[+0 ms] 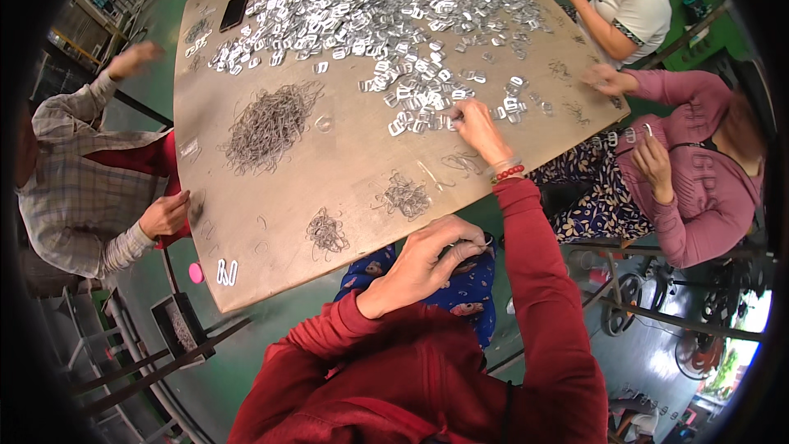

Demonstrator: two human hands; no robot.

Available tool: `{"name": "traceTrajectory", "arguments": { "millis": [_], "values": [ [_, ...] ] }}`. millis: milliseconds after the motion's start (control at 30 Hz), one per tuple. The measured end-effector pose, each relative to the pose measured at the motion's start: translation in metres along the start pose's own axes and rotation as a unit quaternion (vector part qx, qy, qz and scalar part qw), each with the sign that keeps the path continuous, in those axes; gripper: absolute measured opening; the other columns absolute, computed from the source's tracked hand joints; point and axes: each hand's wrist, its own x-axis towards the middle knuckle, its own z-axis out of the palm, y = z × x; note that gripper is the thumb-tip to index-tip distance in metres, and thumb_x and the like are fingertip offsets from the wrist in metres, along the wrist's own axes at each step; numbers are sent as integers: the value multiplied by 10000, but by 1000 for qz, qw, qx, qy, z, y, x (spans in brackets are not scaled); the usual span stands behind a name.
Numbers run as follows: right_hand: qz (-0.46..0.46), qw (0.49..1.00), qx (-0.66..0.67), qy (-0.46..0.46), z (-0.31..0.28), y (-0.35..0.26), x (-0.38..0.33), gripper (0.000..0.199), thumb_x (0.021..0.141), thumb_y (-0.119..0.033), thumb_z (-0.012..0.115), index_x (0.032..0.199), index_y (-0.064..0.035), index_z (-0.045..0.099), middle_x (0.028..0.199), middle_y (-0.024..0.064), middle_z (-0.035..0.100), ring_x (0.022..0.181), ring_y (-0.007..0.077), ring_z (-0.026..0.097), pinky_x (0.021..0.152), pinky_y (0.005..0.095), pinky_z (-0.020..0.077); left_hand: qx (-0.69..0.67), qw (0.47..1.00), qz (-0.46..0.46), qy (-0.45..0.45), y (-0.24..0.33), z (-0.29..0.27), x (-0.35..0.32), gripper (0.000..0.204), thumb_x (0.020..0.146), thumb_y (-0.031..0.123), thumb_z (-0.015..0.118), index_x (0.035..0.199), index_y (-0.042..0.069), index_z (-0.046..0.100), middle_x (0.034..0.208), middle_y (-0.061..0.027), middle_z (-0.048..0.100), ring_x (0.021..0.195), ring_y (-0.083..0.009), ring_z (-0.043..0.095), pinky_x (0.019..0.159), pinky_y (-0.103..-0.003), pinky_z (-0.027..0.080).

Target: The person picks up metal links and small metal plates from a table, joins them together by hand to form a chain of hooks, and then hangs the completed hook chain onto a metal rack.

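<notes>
Many loose buckles [415, 97] are left at twelve o'clock, reached by the narrowed right hand [475, 125]; what is done or held in the curled left hand [431, 259] cannot be told.

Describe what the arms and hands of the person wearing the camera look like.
Both arms wear long, dark red sleeves. The left hand and right hand are ungloved. A red bead bracelet circles the right wrist. No cables show on either arm.
</notes>
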Motion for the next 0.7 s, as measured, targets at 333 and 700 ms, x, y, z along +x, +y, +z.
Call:
{"name": "traceTrajectory", "arguments": {
  "millis": [333,700],
  "values": [
    [155,972,170,40,-4,10,-4,214,625,-92,728,767,38,634,762,145,645,687,215,634,666,347,506,-14,999,-21,36,6,7,-11,81,863,5,571,944,-1,568,877,-109,609,816,-218,612,731,-316,479],
    [99,872,463,126,-96,-143,-166,168,794,83,623,961,81,611,877,137,660,732,171,647,681,251,514,48,995,-1,84,-9,4,-16,95,865,56,596,935,-1,566,869,-114,622,819,-240,625,722,-324,483]
  ]
}}
